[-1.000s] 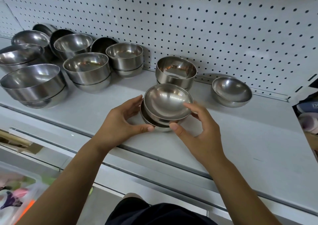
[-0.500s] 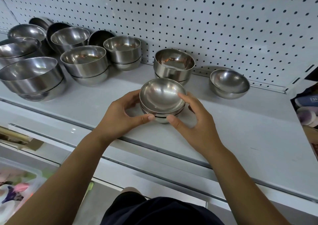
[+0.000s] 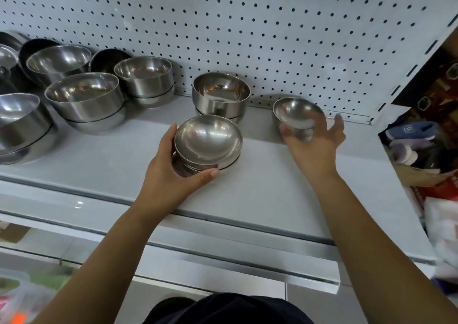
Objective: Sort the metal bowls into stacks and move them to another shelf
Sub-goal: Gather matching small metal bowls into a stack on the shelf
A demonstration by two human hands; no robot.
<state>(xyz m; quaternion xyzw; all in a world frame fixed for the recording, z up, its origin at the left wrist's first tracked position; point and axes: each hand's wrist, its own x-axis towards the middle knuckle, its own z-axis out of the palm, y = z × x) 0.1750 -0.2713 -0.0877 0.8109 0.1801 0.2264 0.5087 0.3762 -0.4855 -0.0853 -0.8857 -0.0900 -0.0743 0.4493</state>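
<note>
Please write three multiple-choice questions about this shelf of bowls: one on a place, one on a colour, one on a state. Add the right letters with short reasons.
1. Where is the shallow stack that the left hand grips? A: in front of the deep-bowl stack; B: behind it; C: on the floor.
2. The pegboard is: A: black; B: white; C: red.
3. The shallow stack's top bowl is: A: upside down; B: full; C: upright, empty.
Key: 1A, it lies nearer the shelf's front edge; 2B, white with dark holes; 3C, its bare hollow faces up.
</note>
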